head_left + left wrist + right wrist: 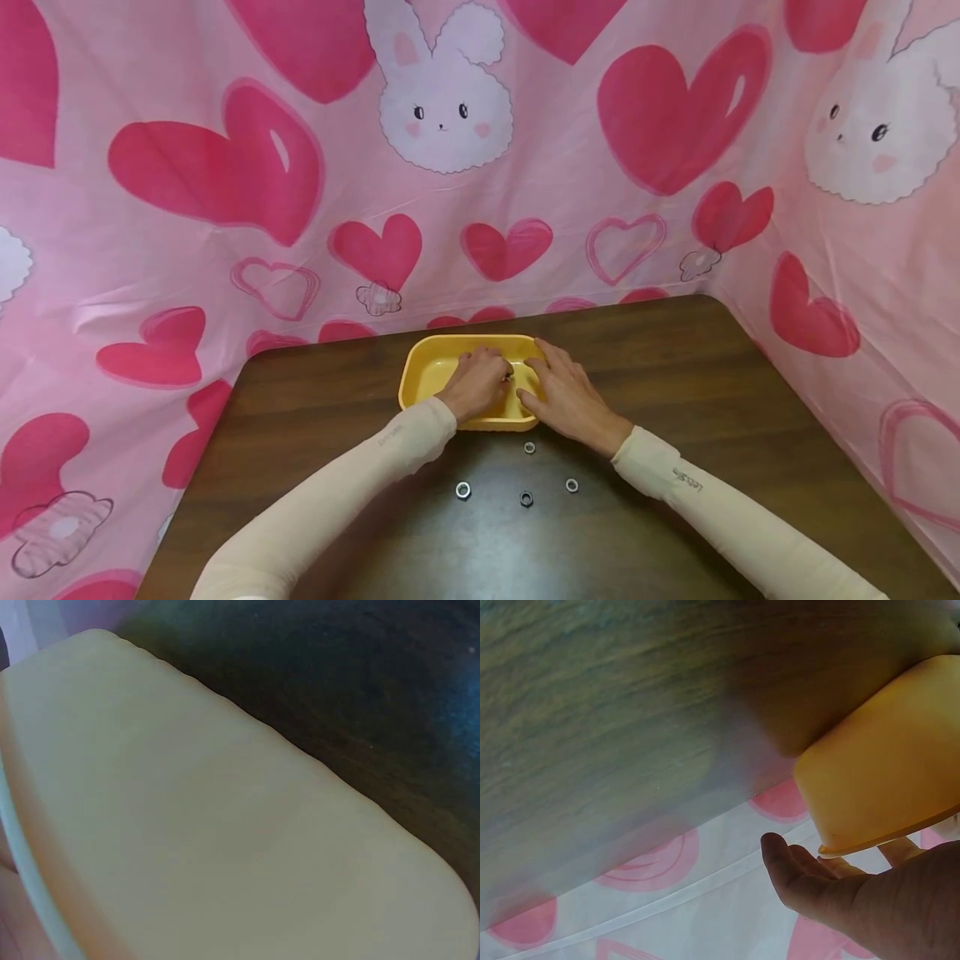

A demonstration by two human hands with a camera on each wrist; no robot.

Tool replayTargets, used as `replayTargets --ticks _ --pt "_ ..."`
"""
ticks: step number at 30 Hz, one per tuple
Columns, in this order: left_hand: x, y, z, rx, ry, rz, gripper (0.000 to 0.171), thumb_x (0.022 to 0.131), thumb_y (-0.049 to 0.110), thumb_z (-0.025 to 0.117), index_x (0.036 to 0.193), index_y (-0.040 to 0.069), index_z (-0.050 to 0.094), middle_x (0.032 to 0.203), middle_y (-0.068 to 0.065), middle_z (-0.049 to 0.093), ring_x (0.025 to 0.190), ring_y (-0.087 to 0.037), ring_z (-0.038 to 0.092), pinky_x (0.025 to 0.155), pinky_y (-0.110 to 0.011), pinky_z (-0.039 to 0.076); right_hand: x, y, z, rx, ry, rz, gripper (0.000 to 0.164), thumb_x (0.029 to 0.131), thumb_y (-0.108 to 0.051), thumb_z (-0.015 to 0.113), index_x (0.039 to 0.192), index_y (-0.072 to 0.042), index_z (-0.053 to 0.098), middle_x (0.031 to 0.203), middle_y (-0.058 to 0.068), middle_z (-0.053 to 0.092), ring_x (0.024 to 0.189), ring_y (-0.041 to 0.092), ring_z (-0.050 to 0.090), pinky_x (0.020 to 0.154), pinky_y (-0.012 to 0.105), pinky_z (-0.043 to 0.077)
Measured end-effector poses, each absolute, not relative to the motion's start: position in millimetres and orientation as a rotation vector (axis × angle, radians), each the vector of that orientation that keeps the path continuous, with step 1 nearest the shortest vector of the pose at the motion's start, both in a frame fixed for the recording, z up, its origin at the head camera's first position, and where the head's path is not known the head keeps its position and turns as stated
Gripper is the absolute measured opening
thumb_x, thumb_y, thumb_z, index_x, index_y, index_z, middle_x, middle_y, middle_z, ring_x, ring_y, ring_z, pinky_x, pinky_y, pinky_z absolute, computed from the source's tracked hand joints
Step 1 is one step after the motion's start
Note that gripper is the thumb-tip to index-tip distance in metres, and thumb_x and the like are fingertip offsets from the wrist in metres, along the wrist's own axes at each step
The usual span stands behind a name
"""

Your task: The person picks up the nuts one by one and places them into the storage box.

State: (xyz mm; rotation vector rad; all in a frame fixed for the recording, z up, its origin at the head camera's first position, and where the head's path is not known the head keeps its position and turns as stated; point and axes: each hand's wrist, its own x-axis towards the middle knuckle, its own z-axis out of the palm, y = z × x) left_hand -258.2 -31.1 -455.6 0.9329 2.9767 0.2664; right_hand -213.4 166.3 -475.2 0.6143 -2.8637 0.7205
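Note:
A yellow plastic tray [431,377] stands toward the back of the table. My left hand [480,383] reaches down into its middle with curled fingers, pinching a small metal nut [508,377] that the fingertips partly hide. Over the tray's right side, my right hand [566,392] holds its fingers spread and loosely bent, thumb above the inside. In the right wrist view, the fingers [780,862] lie at the rim of the tray [885,757]. The left wrist view is filled by the tray's outer wall [225,795], with only a sliver of hand showing.
In front of the tray, several metal nuts lie on the dark wooden table [337,533]: a small one [529,447], a larger one [462,491], a dark one [527,498] and another [572,485]. A pink heart-printed cloth [450,200] hangs behind and beside the table.

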Motion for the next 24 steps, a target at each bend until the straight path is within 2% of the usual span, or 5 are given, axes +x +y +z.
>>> replayTargets --ticks 10,24 --pt "-259.4 -22.3 -457.8 0.926 2.958 0.229 0.011 0.099 0.014 0.078 0.102 0.019 0.088 0.104 -0.005 0.074 0.106 -0.03 0.063 0.094 -0.056 0.052 -214.3 165.8 -474.7 0.613 -2.866 0.726 0.059 0.1 -0.036 0.076 0.144 0.001 0.066 0.171 0.024 0.038 0.154 0.045 0.042 0.12 0.068 0.041" --pt "-259.3 -23.5 -463.2 0.872 3.011 0.203 0.014 0.101 0.014 0.075 0.095 0.017 0.087 0.101 -0.005 0.075 0.106 -0.029 0.064 0.096 -0.057 0.053 -214.2 165.4 -475.6 0.61 -2.845 0.714 0.058 0.099 -0.035 0.078 0.143 0.001 0.067 0.171 0.025 0.039 0.153 0.046 0.043 0.119 0.068 0.043"
